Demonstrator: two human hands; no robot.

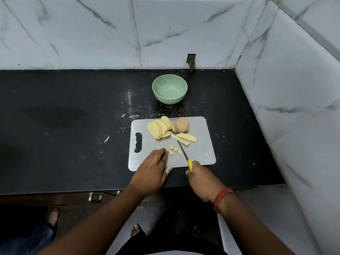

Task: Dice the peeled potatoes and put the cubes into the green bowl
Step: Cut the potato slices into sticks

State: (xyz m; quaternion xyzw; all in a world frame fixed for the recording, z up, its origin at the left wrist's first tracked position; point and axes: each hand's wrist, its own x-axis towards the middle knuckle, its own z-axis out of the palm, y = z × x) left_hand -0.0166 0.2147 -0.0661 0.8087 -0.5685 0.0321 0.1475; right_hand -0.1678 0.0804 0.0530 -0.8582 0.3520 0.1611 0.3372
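The right hand (197, 173) is gripping the yellow-handled knife (184, 153), blade pointing away toward the potato strips (181, 139); the left hand (152, 167) is lying flat, nearer the cubes (174, 150); the green bowl (169, 91) is sitting empty beyond.

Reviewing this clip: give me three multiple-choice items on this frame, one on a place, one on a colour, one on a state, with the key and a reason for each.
1. Where does the green bowl stand?
A. On the cutting board
B. On the black counter beyond the cutting board
C. In the left hand

2. What colour is the knife handle?
A. Yellow
B. Red
C. Black

3. What is in the green bowl?
A. Potato cubes
B. Potato slices
C. No potato that can be seen

Key:
1 B: the bowl stands on the counter past the far edge of the cutting board.
2 A: the right hand grips the knife by a yellow handle.
3 C: its inside shows bare, while the potato cubes lie on the board by the left hand.
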